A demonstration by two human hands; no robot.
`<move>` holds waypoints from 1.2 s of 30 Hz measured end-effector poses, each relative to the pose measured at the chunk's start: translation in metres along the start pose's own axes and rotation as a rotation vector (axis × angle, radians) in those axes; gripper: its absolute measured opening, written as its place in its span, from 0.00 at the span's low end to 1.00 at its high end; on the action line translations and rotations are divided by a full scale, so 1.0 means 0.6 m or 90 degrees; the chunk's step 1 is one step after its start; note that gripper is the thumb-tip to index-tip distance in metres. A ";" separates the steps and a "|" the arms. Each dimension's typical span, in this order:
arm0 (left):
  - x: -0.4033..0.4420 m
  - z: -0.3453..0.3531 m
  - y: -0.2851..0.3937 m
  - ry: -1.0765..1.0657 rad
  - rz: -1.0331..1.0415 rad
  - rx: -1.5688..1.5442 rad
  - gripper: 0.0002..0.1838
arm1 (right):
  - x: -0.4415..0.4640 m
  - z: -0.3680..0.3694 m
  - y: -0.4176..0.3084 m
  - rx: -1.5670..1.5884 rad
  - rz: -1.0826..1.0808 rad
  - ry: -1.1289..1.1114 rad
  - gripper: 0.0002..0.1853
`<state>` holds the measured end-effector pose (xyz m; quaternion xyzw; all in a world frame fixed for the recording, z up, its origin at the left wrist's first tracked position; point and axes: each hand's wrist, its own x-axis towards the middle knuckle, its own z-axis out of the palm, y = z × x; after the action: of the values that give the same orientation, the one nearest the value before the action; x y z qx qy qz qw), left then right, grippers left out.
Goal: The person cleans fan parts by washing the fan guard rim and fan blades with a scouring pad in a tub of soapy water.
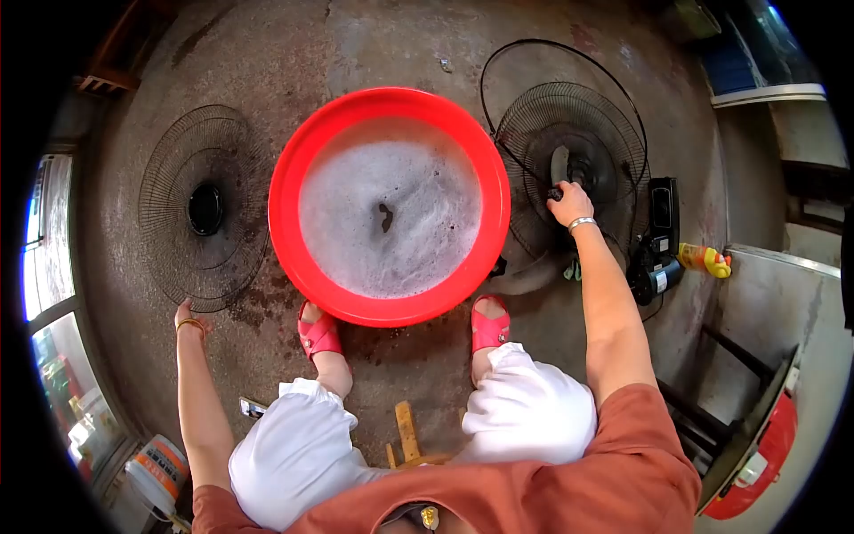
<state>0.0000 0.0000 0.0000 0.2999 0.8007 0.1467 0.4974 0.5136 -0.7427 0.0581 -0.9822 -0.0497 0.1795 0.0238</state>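
Note:
A red basin [389,310] full of foamy, greyish water stands on the floor in front of my feet, a dark patch showing amid the foam. On the left, my left hand [184,311] is at the lower rim of a round wire fan grille [206,210], its fingers closed at the wire. To the right of the basin, my right hand [570,204] is closed round a small dark object, too hidden to name, over the middle of the fan parts [592,147]. A grey fan blade shows just above that hand.
A black wire ring [569,41] leans over the right fan parts. Right of them are a black fan base [663,206] and a yellow bottle [704,259]. A phone [253,408] lies near my left leg, and a white bucket [158,472] stands at lower left.

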 end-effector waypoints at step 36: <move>-0.550 0.256 -0.167 -0.677 0.157 0.058 0.08 | -0.246 0.015 -0.296 0.345 -0.638 -0.028 0.27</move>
<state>0.2100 -0.2941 0.1092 0.4457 0.4034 -0.0025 0.7991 0.3571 -0.5812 0.1128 -0.7937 -0.4620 0.1731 0.3559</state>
